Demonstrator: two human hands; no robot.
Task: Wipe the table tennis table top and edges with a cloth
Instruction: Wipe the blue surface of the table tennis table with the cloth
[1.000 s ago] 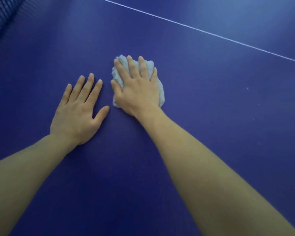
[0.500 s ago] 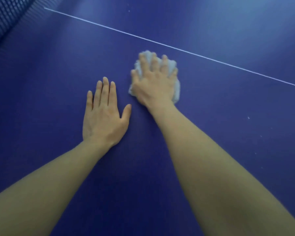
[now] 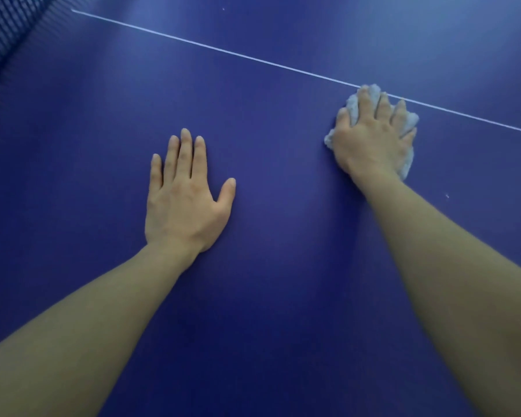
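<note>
The left hand (image 3: 184, 197) lay flat on the dark blue table tennis table top (image 3: 271, 296), palm down, fingers straight and close together, thumb spread, holding nothing. Well apart to its right, the right hand (image 3: 373, 136) pressed down on a crumpled pale grey cloth (image 3: 353, 109), its fingers spread over the wad and slightly bent. The cloth's far edge touched the thin white line (image 3: 223, 51) that crossed the surface. The dark mesh net (image 3: 3, 31) stood at the upper left corner.
</note>
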